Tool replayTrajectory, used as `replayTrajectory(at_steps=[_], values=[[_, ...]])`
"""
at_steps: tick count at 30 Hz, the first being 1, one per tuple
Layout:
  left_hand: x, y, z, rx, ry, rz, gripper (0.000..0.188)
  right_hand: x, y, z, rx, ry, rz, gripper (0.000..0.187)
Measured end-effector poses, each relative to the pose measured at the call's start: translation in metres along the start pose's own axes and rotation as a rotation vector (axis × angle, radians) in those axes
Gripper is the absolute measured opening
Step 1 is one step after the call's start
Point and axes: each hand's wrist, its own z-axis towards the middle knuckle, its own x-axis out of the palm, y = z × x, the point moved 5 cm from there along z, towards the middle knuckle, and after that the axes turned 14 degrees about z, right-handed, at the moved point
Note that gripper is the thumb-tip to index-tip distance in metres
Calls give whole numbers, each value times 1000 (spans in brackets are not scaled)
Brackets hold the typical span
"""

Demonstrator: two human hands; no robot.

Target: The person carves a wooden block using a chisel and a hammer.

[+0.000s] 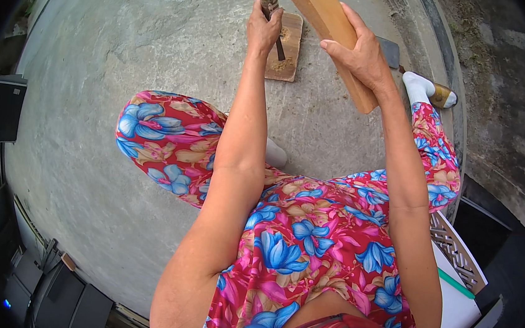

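My left hand point(263, 30) is closed around the handle of a chisel point(280, 49), whose dark blade slants down onto a small wooden board point(293, 29). The handle's pale round end sticks up above my fist. Pale wood shavings lie on the board around the blade. A long, thick wooden bar point(323, 13) is gripped in my right hand point(365, 57), raised to the right of the chisel and apart from it. Its upper end runs out of the picture, so its full length is hidden. The thumb and fingers wrap around its lower part.
Grey concrete floor point(129, 46) spreads around the board. A flat grey block point(388, 52) lies partly behind my right hand. My right foot in a white sock and brown slipper point(444, 96) rests near the floor's edge. A patterned cut-out panel point(455, 249) stands at lower right.
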Motion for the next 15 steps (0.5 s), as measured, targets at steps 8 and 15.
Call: replayTrajectory(at_steps=[8,15], values=[[2,-1,-1,36,-20,-28,36,5,-7,-3,-38,11,-1,91],[5,1,-3,18,-26,80,46,13,8,7,-25,15,61,91]])
